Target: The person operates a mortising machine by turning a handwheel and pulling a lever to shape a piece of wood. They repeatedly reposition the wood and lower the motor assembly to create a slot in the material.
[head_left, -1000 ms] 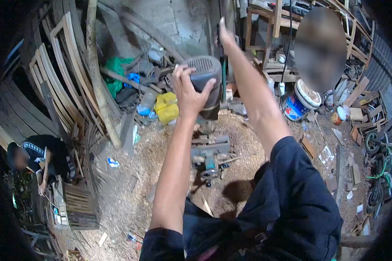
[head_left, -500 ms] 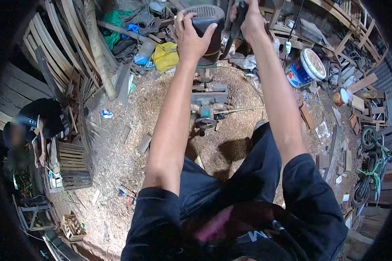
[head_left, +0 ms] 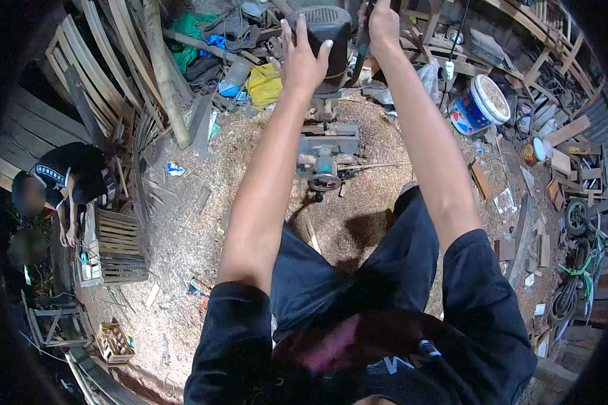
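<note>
In the head view, my left hand (head_left: 302,64) rests with spread fingers against the side of a dark motor housing (head_left: 332,37) with a perforated cap. At the top edge, my right hand (head_left: 384,28) is closed around a dark handle (head_left: 363,20) to the right of the motor; the frame cuts off part of its fingers. Below the motor stands a metal vise (head_left: 327,140) with a round handwheel (head_left: 324,182) facing me. Its base sits among wood shavings.
Wood shavings cover the floor (head_left: 182,223). A paint bucket (head_left: 479,104) stands right, with a green-framed bicycle (head_left: 581,263) beyond. Curved wooden strips (head_left: 91,57) lean at the left, near a crouching person (head_left: 74,175) beside a slatted crate (head_left: 120,243). A yellow cloth (head_left: 265,86) lies behind.
The view has shifted slightly, so the surroundings sit a little further right. My right hand is higher in the frame. My left hand stays on the motor housing, its fingers more upright.
</note>
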`<act>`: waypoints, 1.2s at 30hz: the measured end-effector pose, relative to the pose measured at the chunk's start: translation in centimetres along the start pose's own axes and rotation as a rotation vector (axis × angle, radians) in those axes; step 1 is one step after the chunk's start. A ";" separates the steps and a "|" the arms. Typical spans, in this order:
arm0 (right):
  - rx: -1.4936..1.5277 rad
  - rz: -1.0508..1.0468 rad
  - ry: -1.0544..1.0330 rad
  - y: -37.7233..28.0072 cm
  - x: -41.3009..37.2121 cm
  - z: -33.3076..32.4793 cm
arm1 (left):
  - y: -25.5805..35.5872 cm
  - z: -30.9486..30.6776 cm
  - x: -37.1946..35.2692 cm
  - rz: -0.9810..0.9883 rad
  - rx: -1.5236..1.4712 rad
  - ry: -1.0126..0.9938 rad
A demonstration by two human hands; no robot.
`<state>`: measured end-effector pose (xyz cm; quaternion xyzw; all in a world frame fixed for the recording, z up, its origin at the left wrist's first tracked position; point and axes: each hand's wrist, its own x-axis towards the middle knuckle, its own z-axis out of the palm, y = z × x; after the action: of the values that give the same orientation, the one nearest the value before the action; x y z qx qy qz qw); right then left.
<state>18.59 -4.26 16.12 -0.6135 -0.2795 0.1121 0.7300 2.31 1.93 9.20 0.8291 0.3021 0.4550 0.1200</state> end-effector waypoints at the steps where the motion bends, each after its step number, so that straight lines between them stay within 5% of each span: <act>1: -0.022 0.020 0.048 -2.1 0.0 0.4 | -0.2 0.6 0.3 0.000 -0.002 0.027; 9: 0.060 0.044 -0.252 0.2 10.2 1.6 | 1.5 -0.8 2.0 0.068 -0.149 0.102; 13: -0.201 -0.108 -0.119 5.5 11.1 0.6 | 1.5 -1.5 2.4 0.065 -0.103 0.101; 15: -0.086 0.091 -0.069 6.3 5.4 -0.4 | 0.9 -0.9 1.7 0.098 -0.093 0.135; 16: 0.109 -0.014 -0.155 10.6 4.0 -1.5 | -0.2 -0.2 0.5 0.131 -0.093 0.171; 18: 0.124 0.098 -0.021 16.0 -0.7 -3.6 | -3.0 1.8 -3.1 0.156 -0.193 0.207; 19: 0.062 0.041 -0.006 22.2 -2.1 -5.2 | -4.2 2.6 -5.9 0.105 -0.296 0.138; 23: -0.154 0.392 0.102 34.1 -18.1 -7.9 | -10.9 8.9 -21.2 -0.244 -0.221 -0.078; 25: -0.045 0.159 0.287 38.6 -25.2 -6.6 | -14.7 11.6 -27.6 -0.381 -0.252 -0.146; 26: -0.164 0.230 0.290 39.3 -28.1 -6.6 | -16.1 12.4 -29.9 -0.466 -0.371 -0.164; 27: -0.280 0.297 0.291 40.0 -29.9 -6.4 | -17.7 14.9 -32.9 -0.852 -0.750 -0.043; 29: -0.045 0.386 0.356 41.3 -31.4 -4.9 | -18.7 15.2 -33.9 -1.259 -0.868 0.158; 30: -0.196 0.530 0.340 43.6 -30.8 -4.7 | -18.7 17.2 -33.2 -1.247 -0.879 0.186; 31: 0.132 0.533 0.583 46.7 -28.6 -2.1 | -18.7 18.9 -32.8 -1.241 -0.887 0.217; 33: 0.422 0.574 0.473 46.4 -27.4 -1.2 | -19.9 19.7 -32.7 -1.189 -0.985 0.283; 36: 0.448 0.698 0.589 46.0 -26.9 -0.8 | -19.4 19.4 -33.3 -1.029 -1.026 0.314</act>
<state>5.20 -8.32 -35.28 -0.5041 0.1908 0.2288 0.8106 -2.73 -1.61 -33.53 0.3478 0.4153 0.5382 0.6457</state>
